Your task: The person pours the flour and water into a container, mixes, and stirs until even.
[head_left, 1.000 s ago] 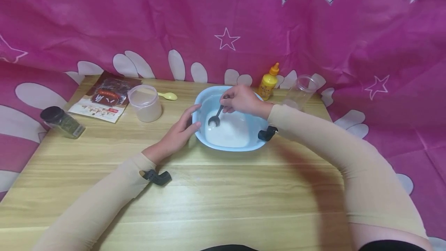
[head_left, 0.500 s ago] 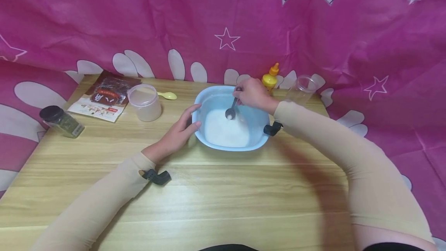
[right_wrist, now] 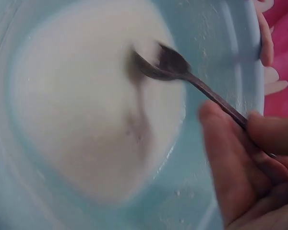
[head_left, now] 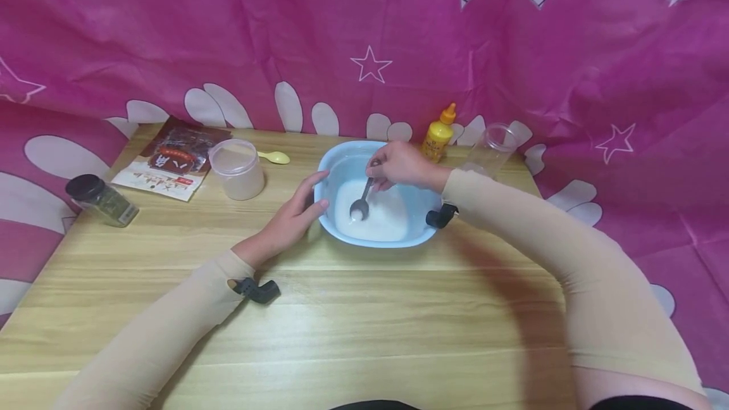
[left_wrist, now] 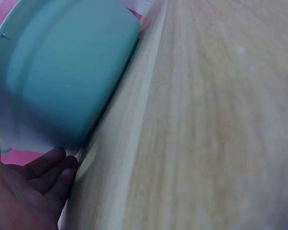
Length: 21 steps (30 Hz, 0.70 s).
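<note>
A light blue plastic basin [head_left: 330, 173] stands on the wooden table [head_left: 364, 321] and holds a white liquid [head_left: 384, 217]. My right hand [head_left: 398, 166] pinches a metal spoon [head_left: 362, 198] whose bowl dips into that liquid near the basin's left side. The right wrist view shows the spoon [right_wrist: 173, 64] in the white liquid [right_wrist: 77, 110] and my fingers [right_wrist: 230, 163] on its handle. My left hand [head_left: 296, 211] lies with straight fingers against the basin's left outer wall [left_wrist: 72, 76]; its fingers [left_wrist: 48, 167] show in the left wrist view.
Left of the basin stand a lidded translucent tub [head_left: 236, 168], a small yellow spoon [head_left: 274, 156], a food packet [head_left: 173, 158] and a dark-capped spice jar [head_left: 101, 200]. Behind the basin are a yellow squeeze bottle [head_left: 438, 133] and a clear jar [head_left: 491, 149]. Pink cloth [head_left: 364, 37] hangs behind.
My right hand has swept the spoon around the basin: from the left side to the far right, then back toward the near left. The left hand has stayed on the basin.
</note>
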### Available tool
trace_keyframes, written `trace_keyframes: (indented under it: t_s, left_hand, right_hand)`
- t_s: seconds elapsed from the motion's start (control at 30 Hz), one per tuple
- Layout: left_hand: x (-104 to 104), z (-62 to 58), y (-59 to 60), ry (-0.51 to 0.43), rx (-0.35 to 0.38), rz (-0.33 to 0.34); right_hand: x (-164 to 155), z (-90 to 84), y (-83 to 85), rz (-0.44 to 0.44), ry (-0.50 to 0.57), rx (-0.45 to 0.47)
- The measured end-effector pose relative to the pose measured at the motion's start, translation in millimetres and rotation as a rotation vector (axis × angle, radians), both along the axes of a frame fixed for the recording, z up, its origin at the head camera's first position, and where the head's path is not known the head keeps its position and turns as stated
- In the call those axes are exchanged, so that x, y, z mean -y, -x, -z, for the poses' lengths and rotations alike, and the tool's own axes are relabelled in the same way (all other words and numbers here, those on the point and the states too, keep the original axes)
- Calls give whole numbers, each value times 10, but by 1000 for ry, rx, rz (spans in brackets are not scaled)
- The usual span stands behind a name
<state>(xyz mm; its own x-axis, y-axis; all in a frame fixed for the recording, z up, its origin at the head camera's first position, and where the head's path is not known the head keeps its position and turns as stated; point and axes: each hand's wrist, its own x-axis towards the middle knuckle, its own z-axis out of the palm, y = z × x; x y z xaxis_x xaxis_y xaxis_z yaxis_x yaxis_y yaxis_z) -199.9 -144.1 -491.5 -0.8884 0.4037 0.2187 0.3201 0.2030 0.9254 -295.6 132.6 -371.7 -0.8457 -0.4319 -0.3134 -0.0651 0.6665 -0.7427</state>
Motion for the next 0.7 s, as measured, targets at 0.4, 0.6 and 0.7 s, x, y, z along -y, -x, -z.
trace_keyframes:
  t_s: [0.4,0.6,0.7]
  left_hand:
    - [-7,12,9,-9,-1,8]
    - [-8,8,6,-9,1,6]
    - [-6,-1,7,-5,9,-1]
  right_hand:
    - [-39,-84,42,86,-160,-281]
    - [54,-34,36,111,0,-163]
    - [58,-14,35,108,35,-66]
